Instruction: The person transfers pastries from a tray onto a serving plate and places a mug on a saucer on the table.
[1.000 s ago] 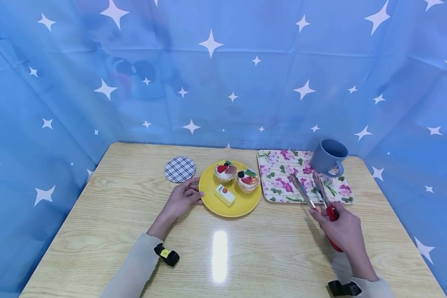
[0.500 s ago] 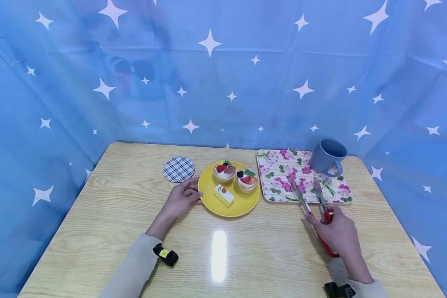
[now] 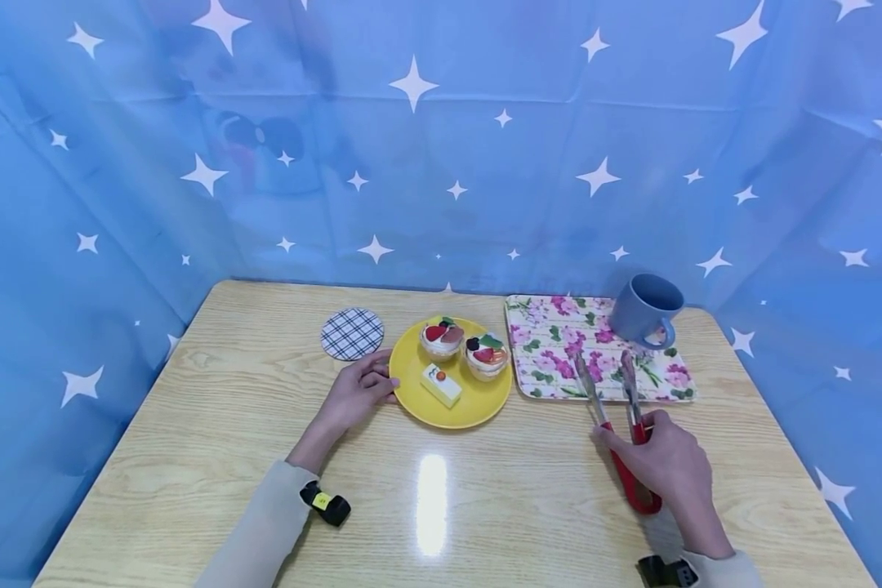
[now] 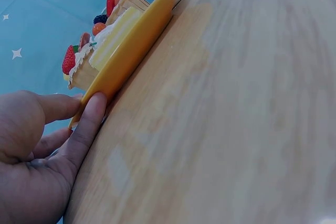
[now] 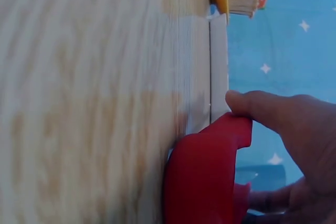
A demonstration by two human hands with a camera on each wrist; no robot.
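A yellow plate (image 3: 452, 415) carries two fruit-topped cream tarts, one near the back (image 3: 442, 341) and one at the right (image 3: 487, 359), and a small white cake slice (image 3: 441, 386). My left hand (image 3: 360, 390) pinches the plate's left rim between thumb and fingers, as the left wrist view shows. In my right hand (image 3: 669, 461) is a pair of tongs (image 3: 636, 490) with red handles, thumb on one arm and fingers at the other. Its metal arms are spread, the tips over the floral tray (image 3: 540, 347). The right wrist view shows the red handle (image 5: 202, 177) low by the tabletop.
A blue mug (image 3: 641, 314) stands on the tray's back right corner. Left of the plate lies a round checked coaster (image 3: 353, 333). Wood-grain tabletop (image 3: 265, 351) surrounds them, with a blue star-patterned curtain (image 3: 441, 163) along the back and sides.
My right hand has drawn slightly back with the tongs, whose handle end has swung left and toward me. My left hand and the plate have stayed put.
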